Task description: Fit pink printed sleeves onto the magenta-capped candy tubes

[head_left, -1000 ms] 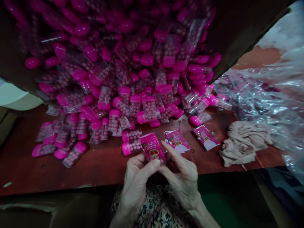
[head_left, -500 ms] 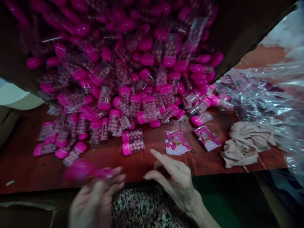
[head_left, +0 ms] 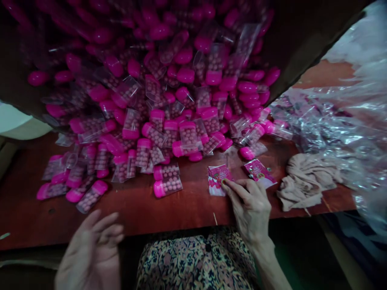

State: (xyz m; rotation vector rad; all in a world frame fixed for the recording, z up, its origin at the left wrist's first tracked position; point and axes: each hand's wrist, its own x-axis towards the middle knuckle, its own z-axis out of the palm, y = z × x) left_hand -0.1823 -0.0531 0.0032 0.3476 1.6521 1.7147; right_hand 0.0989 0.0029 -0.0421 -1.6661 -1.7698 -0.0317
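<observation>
My right hand [head_left: 252, 205] reaches over a small stack of pink printed cards [head_left: 215, 179], with thumb and fingers pinched at the stack's right edge. My left hand [head_left: 93, 249] is raised at the table's front edge on the left, fingers loosely apart, with nothing seen in it. Between the hands, two clear containers of small pink balls with pink caps [head_left: 167, 186] lie side by side. Another pile of pink cards [head_left: 259, 172] lies just beyond my right hand, partly covered by its knuckles.
A large heap of similar pink-capped containers [head_left: 187, 135] spills forward over the red-brown table [head_left: 130, 209]. A crumpled beige cloth [head_left: 302, 183] lies at the right. Beyond it is a mass of clear plastic wrapping [head_left: 332, 121].
A blurred pink thing at my left hand is gone from view, and that hand has moved left. My right hand has moved right onto the card stack.
</observation>
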